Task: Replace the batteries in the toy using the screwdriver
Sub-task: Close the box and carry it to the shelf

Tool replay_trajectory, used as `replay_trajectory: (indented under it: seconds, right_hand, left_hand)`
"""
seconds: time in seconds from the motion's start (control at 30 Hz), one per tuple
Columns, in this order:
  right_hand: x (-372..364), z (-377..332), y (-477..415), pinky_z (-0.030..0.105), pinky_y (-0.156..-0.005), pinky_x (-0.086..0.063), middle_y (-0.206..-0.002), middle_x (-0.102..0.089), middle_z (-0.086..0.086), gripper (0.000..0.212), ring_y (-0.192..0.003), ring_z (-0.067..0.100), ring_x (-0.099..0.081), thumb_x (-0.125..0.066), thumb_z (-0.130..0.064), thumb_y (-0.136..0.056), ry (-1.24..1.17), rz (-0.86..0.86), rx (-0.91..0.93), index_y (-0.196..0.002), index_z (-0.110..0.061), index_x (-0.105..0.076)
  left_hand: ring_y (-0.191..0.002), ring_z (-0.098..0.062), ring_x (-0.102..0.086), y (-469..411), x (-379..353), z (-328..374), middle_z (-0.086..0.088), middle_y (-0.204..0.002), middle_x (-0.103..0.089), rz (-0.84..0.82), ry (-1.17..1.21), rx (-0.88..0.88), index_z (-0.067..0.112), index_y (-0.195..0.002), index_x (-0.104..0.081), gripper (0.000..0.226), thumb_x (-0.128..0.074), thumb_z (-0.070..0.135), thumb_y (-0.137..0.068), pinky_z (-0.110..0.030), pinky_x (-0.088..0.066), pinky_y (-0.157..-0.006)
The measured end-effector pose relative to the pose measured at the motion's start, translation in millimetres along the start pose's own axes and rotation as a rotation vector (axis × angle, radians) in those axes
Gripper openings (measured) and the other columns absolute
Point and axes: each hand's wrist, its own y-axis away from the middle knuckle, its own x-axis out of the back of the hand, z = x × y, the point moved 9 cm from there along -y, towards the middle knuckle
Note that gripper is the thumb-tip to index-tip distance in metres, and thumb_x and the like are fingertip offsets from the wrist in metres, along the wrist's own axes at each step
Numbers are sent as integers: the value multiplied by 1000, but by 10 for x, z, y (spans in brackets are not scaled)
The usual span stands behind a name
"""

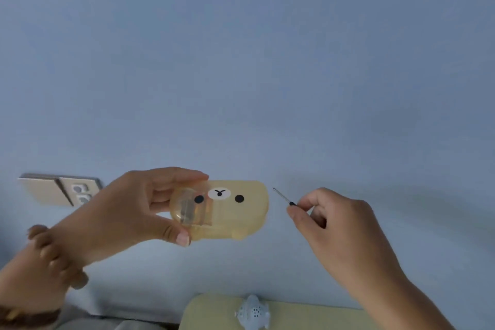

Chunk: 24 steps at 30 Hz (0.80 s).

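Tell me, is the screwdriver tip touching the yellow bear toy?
Apart. The head view shows bare wall between the screwdriver tip and the toy.

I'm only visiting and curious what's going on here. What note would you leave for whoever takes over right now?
Left hand: fingers grip the yellow bear-face toy, held up in the air.
Right hand: fingers pinch the small screwdriver, tip aimed at the toy, not touching it.
A small white figure sits on the pale yellow surface below.
Done: toy and tool in hand; no screw or battery visible.
Left: unscrew, swap batteries, close.
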Motion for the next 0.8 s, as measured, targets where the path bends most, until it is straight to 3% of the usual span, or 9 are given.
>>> replay_trajectory:
  seconds: [0.2, 0.47, 0.6, 0.7, 0.8]
  right_hand:
    - [1173, -418, -71, 26, -47, -37, -49, -57, -20, 19, -42, 8, -48, -69, -44, -88, 5, -12, 18, -76, -31, -63]
    - [2606, -1402, -251, 23, -45, -34, -50, -57, -18, 20, -42, 10, -48, -68, -42, -89, -20, -27, 80, -75, -30, -61]
    - [3010, -1751, -183, 22, -46, -34, -50, -57, -20, 21, -42, 8, -48, -67, -44, -91, -22, -28, 114, -77, -30, -62]
    - [3191, -1903, -88, 21, -48, -36, -48, -55, -11, 20, -42, 7, -46, -67, -45, -91, -11, -38, 137, -81, -28, -65]
    - [3322, -2028, 23, 21, -48, -36, -48, -56, -12, 21, -41, 7, -47, -67, -45, -91, -35, -38, 167, -80, -27, -65]
  left_hand:
    - [-113, -16, -68, 36, -62, 1046, 3, -120, -73, 26, 45, 11, 37, -117, -68, 82, -96, 14, -43, -25, -56, -89]
    - [-115, -13, -67, 347, 257, 2653, 8, -120, -73, 31, -53, 26, 30, -124, -63, 85, -98, 14, -48, -26, -51, -99]
    - [-115, -12, -67, 601, 353, 3258, 8, -120, -72, 38, -83, 21, 31, -123, -64, 84, -99, 13, -48, -29, -51, -101]
    - [-115, -14, -67, 844, 390, 3519, 6, -120, -73, 77, -91, 25, 29, -123, -64, 87, -100, 20, -44, -28, -49, -103]
    - [-113, -14, -68, 1152, 383, 3697, 5, -118, -74, 121, -96, 38, 28, -123, -64, 86, -99, 19, -45, -36, -50, -102]
